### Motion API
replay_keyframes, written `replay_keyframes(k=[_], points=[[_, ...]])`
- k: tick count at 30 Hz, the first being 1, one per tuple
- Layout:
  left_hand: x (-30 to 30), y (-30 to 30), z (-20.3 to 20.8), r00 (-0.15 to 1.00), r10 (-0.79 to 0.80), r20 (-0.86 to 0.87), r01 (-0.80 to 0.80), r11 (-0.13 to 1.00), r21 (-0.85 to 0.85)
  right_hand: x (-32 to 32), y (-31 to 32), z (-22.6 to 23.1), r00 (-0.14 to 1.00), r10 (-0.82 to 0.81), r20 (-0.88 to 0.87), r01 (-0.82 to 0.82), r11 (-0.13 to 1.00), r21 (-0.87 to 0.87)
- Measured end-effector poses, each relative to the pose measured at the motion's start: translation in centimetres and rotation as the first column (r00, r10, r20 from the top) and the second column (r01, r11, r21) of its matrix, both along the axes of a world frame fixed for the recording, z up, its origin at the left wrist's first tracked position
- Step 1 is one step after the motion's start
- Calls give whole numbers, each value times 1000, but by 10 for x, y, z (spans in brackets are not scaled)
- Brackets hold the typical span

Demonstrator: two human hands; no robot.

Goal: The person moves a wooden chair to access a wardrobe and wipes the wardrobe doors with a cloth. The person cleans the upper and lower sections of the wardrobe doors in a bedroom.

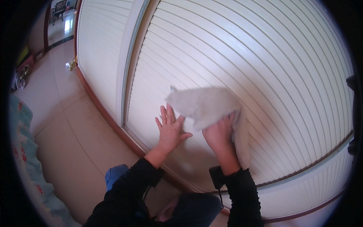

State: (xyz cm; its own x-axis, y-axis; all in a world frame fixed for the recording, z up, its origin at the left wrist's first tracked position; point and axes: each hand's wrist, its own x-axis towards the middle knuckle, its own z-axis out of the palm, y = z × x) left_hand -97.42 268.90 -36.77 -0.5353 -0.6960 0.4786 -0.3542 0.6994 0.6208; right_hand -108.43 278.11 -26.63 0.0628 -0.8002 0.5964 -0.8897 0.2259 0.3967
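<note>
A pale grey cleaning cloth (210,104) lies spread against a white slatted sliding door (189,49), slightly blurred. My right hand (220,132) is closed on the cloth, its fingers partly tucked under the fabric. One end of the cloth hangs down past my right wrist. To the left of it, my left hand (171,129) has its fingers spread over the door's lower part, near the cloth's left edge. Nothing is held in the left hand.
A metal-edged frame (130,56) divides this panel from another white panel (100,41). A reddish-brown base strip (102,108) runs along the tiled floor (70,128). At the far left are a floral light-blue fabric (24,151) and several shoes (22,77). A doorway (62,22) opens beyond.
</note>
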Motion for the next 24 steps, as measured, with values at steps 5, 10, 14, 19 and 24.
replay_keyframes(k=[5,10,14,19,24], points=[[5,-2,-3,1000,-16,7,16,998,68,-7,93,-51,907,-159,391,128,986,105],[8,5,-2,998,-58,20,54,983,178,-25,164,1,833,-544,103,500,819,283],[9,7,9,998,-53,19,48,974,223,-19,129,44,870,-476,130,487,871,-72],[18,5,22,995,-102,-1,98,952,290,10,26,85,954,-117,-275,122,993,1],[27,-5,27,974,-193,115,149,937,316,41,-110,84,956,-70,-286,77,997,13]])
